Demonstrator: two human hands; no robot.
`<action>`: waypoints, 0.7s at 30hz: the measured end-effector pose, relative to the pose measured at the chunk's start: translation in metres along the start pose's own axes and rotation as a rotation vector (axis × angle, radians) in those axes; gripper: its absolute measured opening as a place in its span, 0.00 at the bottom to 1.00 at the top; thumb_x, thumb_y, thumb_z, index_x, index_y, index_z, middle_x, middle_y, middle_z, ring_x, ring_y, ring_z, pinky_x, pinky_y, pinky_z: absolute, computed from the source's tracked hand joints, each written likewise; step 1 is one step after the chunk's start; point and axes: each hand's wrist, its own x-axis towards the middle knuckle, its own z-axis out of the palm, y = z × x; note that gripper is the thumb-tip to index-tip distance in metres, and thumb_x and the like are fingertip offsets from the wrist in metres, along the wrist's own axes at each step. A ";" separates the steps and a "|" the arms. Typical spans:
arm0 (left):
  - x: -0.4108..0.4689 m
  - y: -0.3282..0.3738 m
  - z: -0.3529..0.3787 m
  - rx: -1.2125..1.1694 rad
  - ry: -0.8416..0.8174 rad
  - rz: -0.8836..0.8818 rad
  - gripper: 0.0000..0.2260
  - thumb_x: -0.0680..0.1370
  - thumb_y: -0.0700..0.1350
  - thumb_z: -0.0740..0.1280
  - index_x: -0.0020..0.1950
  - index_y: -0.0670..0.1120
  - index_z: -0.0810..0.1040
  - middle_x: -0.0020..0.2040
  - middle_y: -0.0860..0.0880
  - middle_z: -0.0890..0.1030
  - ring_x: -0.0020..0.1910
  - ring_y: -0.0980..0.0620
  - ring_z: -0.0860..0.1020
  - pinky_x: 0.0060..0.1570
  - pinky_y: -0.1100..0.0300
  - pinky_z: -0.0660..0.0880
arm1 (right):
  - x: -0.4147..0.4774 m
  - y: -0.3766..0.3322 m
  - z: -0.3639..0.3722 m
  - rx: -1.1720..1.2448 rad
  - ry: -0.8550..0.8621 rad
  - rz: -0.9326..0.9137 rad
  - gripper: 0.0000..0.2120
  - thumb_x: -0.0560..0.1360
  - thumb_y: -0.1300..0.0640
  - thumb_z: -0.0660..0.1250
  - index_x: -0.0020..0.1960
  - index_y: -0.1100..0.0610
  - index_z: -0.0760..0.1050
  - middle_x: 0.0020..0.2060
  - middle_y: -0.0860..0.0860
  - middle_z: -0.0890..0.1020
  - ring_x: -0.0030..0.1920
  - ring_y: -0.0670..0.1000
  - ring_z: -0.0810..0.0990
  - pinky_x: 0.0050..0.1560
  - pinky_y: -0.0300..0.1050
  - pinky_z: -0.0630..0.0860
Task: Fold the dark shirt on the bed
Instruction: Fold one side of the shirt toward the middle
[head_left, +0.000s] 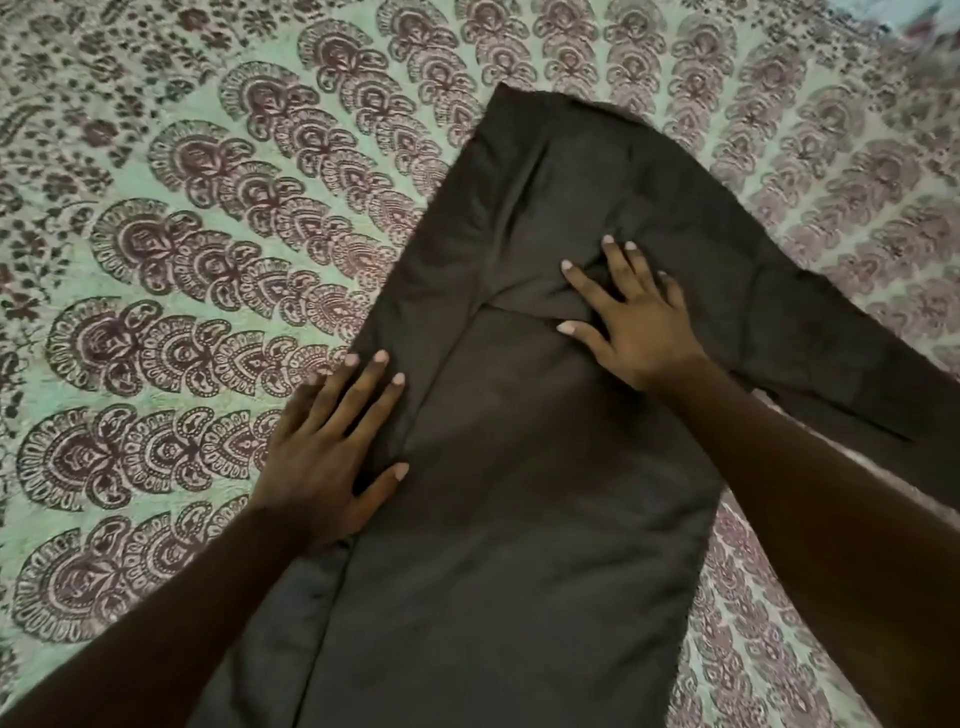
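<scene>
The dark shirt (524, 493) lies flat on the bed as a long panel running from the near edge toward the far middle. One sleeve (831, 358) stretches out to the right. My left hand (332, 452) rests flat with spread fingers on the shirt's left folded edge, half on the bedcover. My right hand (631, 322) presses flat with spread fingers on the upper middle of the shirt, next to a diagonal fold seam.
The bed is covered by a pale green bedcover (171, 270) with maroon paisley rows fanning outward. It surrounds the shirt on the left, far side and right. My forearms cross the lower corners of the view.
</scene>
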 end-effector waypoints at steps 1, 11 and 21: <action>-0.009 0.002 0.001 0.004 0.000 0.009 0.37 0.78 0.66 0.58 0.84 0.50 0.57 0.85 0.49 0.52 0.84 0.45 0.53 0.79 0.42 0.57 | -0.013 0.009 0.003 0.009 -0.003 0.033 0.34 0.79 0.27 0.45 0.82 0.35 0.48 0.84 0.53 0.47 0.84 0.58 0.48 0.77 0.68 0.54; -0.079 0.052 0.004 -0.059 -0.083 -0.082 0.36 0.78 0.64 0.55 0.83 0.47 0.61 0.85 0.48 0.55 0.83 0.43 0.55 0.76 0.38 0.59 | -0.122 0.090 0.005 0.188 -0.095 0.399 0.34 0.77 0.23 0.42 0.81 0.31 0.47 0.85 0.52 0.46 0.84 0.56 0.45 0.79 0.67 0.48; 0.124 0.198 0.003 -0.124 0.027 0.222 0.31 0.83 0.58 0.57 0.84 0.50 0.54 0.85 0.50 0.50 0.84 0.47 0.50 0.78 0.44 0.57 | -0.160 0.140 0.007 0.309 0.161 0.987 0.34 0.81 0.30 0.52 0.76 0.53 0.67 0.79 0.59 0.63 0.79 0.63 0.59 0.72 0.74 0.57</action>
